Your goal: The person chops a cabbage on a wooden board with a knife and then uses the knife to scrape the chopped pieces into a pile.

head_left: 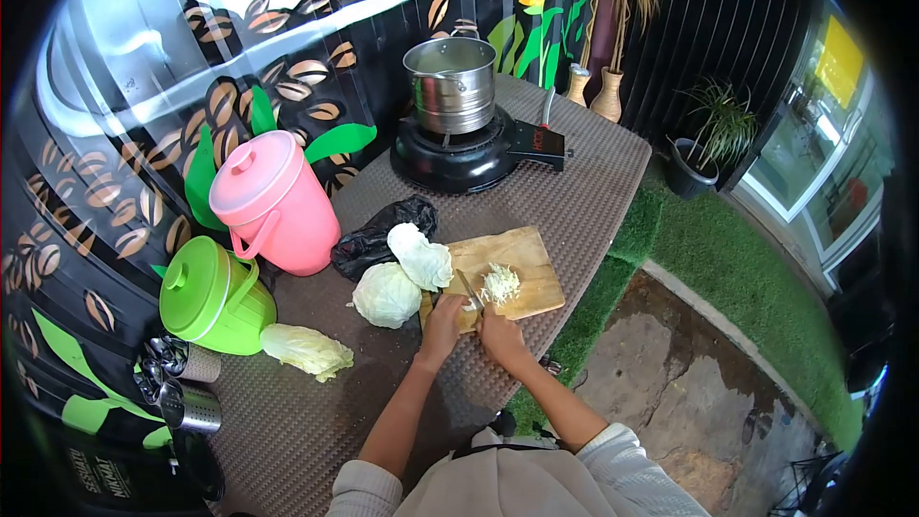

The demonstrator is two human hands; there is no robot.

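Right hand [500, 333] grips knife [469, 287]; left hand [442, 321] pins cabbage wedge [468, 305] on cutting board [536, 268]. Hazard: blade may slip onto nearby left fingers.

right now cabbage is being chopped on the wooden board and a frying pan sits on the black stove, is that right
No: a tall steel pot, not a frying pan, sits on the black stove. The head view shows it. The cabbage is indeed being chopped on the wooden board.
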